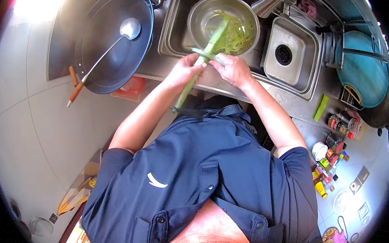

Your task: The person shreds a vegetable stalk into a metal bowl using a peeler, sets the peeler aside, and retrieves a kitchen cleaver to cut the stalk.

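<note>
Head view: left grip is closed around the stalk, right grip on the peeler; peelings beyond suggest work partly done.

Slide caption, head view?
Left hand holds a green stalk, tip over a metal bowl of peelings; right hand holds a peeler across the stalk.

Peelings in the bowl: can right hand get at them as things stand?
Probably yes: the peelings lie in an open bowl just beyond the right hand. The stalk crosses only their left side, but the peeler in that hand may need setting down first.
</note>
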`<state>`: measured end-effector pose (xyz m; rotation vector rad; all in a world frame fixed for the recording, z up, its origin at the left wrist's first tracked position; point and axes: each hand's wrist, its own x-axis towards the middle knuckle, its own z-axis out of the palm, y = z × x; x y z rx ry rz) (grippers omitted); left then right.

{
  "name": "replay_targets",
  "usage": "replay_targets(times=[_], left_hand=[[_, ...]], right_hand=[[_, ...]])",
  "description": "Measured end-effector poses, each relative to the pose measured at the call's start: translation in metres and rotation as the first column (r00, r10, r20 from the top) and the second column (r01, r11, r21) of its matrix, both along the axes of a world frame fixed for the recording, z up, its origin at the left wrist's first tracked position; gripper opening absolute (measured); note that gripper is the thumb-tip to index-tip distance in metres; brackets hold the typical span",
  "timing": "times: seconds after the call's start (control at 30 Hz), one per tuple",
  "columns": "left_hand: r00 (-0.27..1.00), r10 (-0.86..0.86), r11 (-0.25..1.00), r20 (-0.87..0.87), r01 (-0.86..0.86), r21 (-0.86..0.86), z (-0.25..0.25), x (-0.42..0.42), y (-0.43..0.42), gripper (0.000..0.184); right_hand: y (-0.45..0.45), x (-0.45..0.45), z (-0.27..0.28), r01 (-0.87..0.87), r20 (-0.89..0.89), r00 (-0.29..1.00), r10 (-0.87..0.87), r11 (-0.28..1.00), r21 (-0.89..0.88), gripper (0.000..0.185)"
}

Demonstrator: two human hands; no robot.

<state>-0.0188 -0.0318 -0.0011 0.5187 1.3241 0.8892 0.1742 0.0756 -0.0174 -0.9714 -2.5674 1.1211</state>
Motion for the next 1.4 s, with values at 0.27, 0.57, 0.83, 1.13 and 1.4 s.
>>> replay_targets(times=[0.27, 0.57, 0.83, 1.13, 1.4], left_hand=[[0.995, -0.071, 0.997, -0.067, 0.068, -0.041, 0.022, 0.006, -0.017, 0.053], [0.982, 0.051, 0.993, 0.181, -0.030, -0.113, -0.001, -0.005, -0.001, 0.034], [0.982, -0.076, 0.995, 0.170, 0.086, -0.050, 0.005, -0.008, -0.009, 0.028], [0.976, 0.003, 0.989, 0.219, 0.029, -0.144, 0.011, -0.009, -0.018, 0.028], [0.960, 0.054, 0.994, 0.274, -0.025, -0.109, 0.016, -0.011, -0.002, 0.033]], right_hand=[[0.118, 0.026, -0.058, 0.433, 0.357, 0.813, -0.460, 0.887, 0.157, 0.057], [0.010, 0.001, -0.007, 0.109, -0.060, 0.992, -0.109, 0.994, 0.007, 0.040], [0.033, 0.004, -0.012, 0.203, 0.233, 0.955, -0.180, 0.976, -0.078, 0.052], [0.093, 0.026, -0.041, 0.358, 0.252, 0.901, -0.352, 0.934, 0.024, 0.060], [0.007, 0.002, -0.002, 0.033, -0.003, 0.999, -0.033, 0.995, -0.096, 0.039]])
